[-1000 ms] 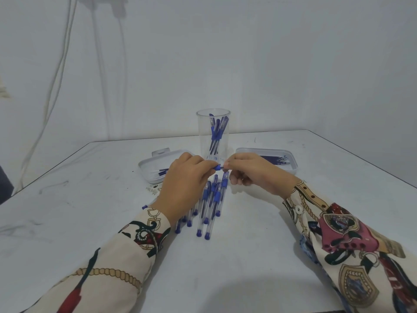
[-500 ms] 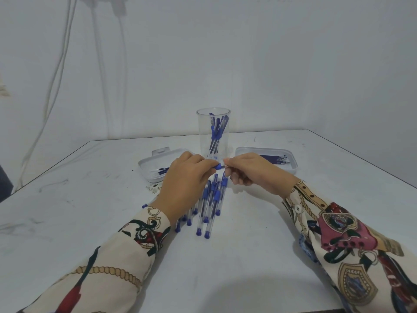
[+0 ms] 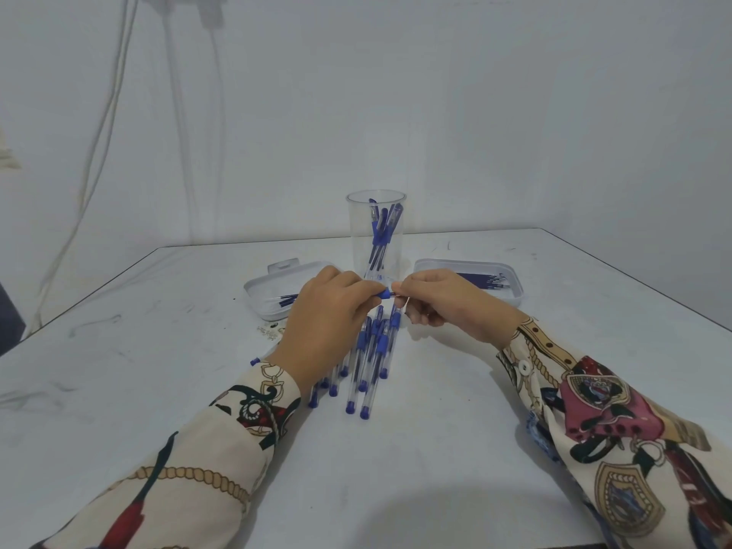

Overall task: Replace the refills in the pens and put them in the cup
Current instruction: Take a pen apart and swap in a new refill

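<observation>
Two hands meet at the counter (image 3: 435, 449) centre, just in front of the clear cup (image 3: 375, 235). The left hand (image 3: 328, 322) has its grip closed round a pen (image 3: 383, 294); only the pen's blue end shows past the fingers. The right hand (image 3: 439, 297) pinches the tip end, incl. a thin pale bit at the fingertips (prob. the refill, too small to be sure). Vs. a second ago the hands have barely shifted; the right one has edged slightly, so the swap on this pen looks still in progress. A row of loose pens (image 3: 364, 362) lies under the hands. The cup holds a few pens already. Left tray (image 3: 273, 287) and right tray (image 3: 495, 283) flank the cup, both close by. Open counter lies near the viewer and to each side; edges are well away from the work.
</observation>
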The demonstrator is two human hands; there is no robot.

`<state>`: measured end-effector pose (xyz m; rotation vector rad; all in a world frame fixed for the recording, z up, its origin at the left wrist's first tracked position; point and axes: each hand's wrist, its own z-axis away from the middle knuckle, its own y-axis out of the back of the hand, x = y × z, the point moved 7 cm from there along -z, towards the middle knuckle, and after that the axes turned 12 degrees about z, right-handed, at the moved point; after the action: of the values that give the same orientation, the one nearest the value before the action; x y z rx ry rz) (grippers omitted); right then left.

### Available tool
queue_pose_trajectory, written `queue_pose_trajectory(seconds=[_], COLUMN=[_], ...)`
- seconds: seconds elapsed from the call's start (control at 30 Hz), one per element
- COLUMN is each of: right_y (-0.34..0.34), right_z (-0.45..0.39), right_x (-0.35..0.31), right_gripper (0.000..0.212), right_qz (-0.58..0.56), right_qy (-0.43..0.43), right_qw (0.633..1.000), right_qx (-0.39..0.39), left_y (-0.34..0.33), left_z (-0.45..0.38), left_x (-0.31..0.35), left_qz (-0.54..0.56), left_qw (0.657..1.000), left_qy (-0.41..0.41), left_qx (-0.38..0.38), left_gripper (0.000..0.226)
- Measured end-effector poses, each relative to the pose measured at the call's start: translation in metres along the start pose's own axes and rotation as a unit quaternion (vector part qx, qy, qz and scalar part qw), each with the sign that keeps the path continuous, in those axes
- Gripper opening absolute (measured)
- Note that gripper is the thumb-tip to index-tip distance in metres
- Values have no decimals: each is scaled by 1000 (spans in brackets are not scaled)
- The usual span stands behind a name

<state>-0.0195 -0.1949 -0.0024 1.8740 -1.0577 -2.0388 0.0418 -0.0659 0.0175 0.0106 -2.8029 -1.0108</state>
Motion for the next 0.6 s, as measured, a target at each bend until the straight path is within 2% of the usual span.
queue_pose_trajectory(seconds=[0.17, 0.27, 0.4, 0.5, 0.6], right_y=[0, 9, 36, 39, 36], right_z=[-1, 0, 1, -1, -1], right_x=[1, 1, 9, 20, 25], right_gripper=[34, 37, 19, 4, 12], right_qz=[10, 25, 159, 257, 300], right_qy=[0, -3, -3, -34, -56], right_qw=[1000, 999, 981, 963, 951], right_qx=[1, 30, 113, 80, 53], left_y=[1, 2, 4, 4, 2], left_z=[-1, 0, 1, 1, 2], left_x=[0, -5, -14, -16, -15], left_qz=[-3, -8, -11, -8, -7], left_qw=[1000, 1000, 998, 998, 997], left_qy=[3, 28, 57, 67, 70], left_qx=[3, 1, 3, -3, -11], left_gripper=[24, 18, 17, 17, 19])
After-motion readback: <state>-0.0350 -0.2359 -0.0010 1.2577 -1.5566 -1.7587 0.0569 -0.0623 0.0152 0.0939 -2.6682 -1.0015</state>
